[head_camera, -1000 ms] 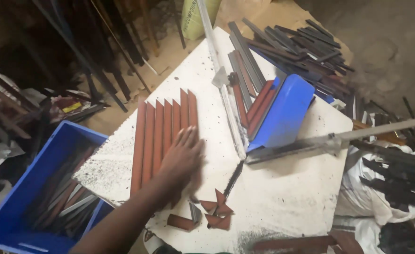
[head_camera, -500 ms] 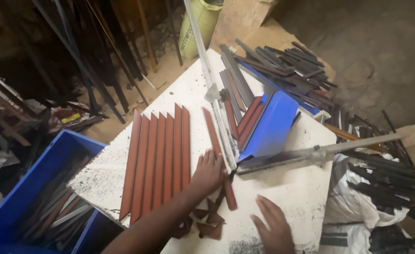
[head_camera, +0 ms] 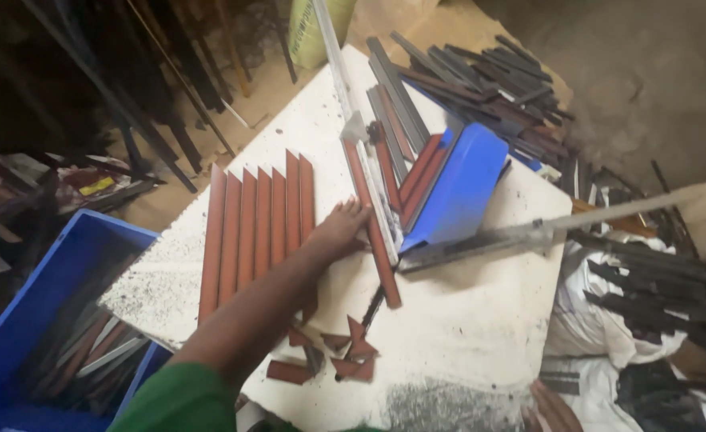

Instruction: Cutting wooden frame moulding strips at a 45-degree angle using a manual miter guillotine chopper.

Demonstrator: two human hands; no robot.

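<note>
1. White, speckled and scuffed, the surface (head_camera: 449, 336) carries nearly everything we look at, with dark metal bars leaning in the gloom behind it.
2. Our left hand (head_camera: 339, 230) lies flat, fingers spread, on one long reddish-brown metal strip (head_camera: 373, 228) that runs at a slant beside the pale metal guide rail (head_camera: 369, 160); the grip is open and pressing, not closed round the strip.
3. Our right hand (head_camera: 553, 408) shows only at the lower edge of the view, and we cannot tell whether it holds anything.
4. Just left of the pressed strip lies a row of seven reddish-brown strips (head_camera: 253, 224), side by side and touching. A sideways push of the palm could, we judge, knock the nearest one out of line.
5. Small cut-off reddish triangles and stubs (head_camera: 345, 356) lie near the strip's lower end; their corners look sharp, and a sliding wrist could catch on them.
6. A tilted blue plastic tray (head_camera: 461, 188) leans against more strips beside the rail, and a long grey lever bar (head_camera: 529, 236) crosses below it. Fingertips resting this close to rail and bar risk a pinch if either shifts.
7. A blue plastic crate (head_camera: 41, 320) of dark offcuts stands beyond the surface's left edge, where a nudged strip could drop.
</note>
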